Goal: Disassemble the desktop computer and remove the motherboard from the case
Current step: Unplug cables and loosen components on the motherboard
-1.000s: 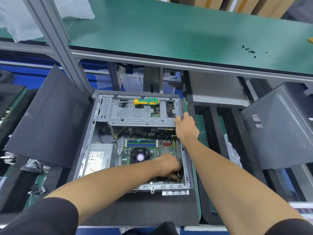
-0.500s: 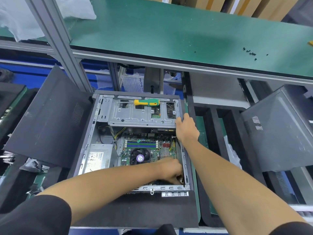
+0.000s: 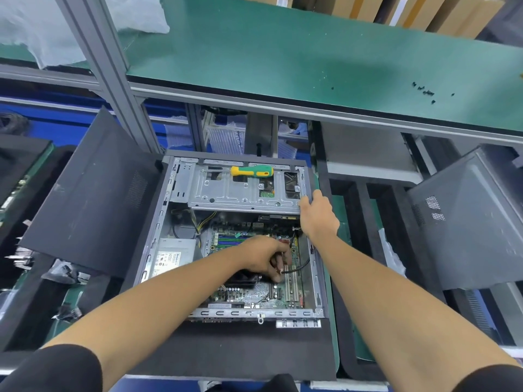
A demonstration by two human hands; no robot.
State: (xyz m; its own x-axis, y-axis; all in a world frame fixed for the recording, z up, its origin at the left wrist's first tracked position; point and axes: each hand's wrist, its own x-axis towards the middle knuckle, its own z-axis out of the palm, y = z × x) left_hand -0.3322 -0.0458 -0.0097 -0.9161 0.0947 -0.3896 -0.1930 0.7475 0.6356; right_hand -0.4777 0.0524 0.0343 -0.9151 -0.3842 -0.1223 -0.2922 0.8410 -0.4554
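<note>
The computer case (image 3: 158,250) lies open on its side on the lower table (image 3: 254,349), and the green board (image 3: 254,295) sits flat inside it, down on the floor of the case. The left hand (image 3: 261,257) reaches into the case over the board. Its grip is curled tight, and the fingers pinch the end of a thin black wire (image 3: 300,267) just above the board. The wire bends up to the right wall of the case. The right hand (image 3: 318,216) rests on the top right edge of the case, beside the metal tray (image 3: 240,193); its fingers lie over the edge (how far they curl, I cannot tell). A screwdriver (image 3: 252,171) with a green and yellow handle lies on the tray. A grey power box (image 3: 172,257) sits in the left side of the case. Small black screws (image 3: 424,91) lie on the green shelf (image 3: 283,58) above.
</note>
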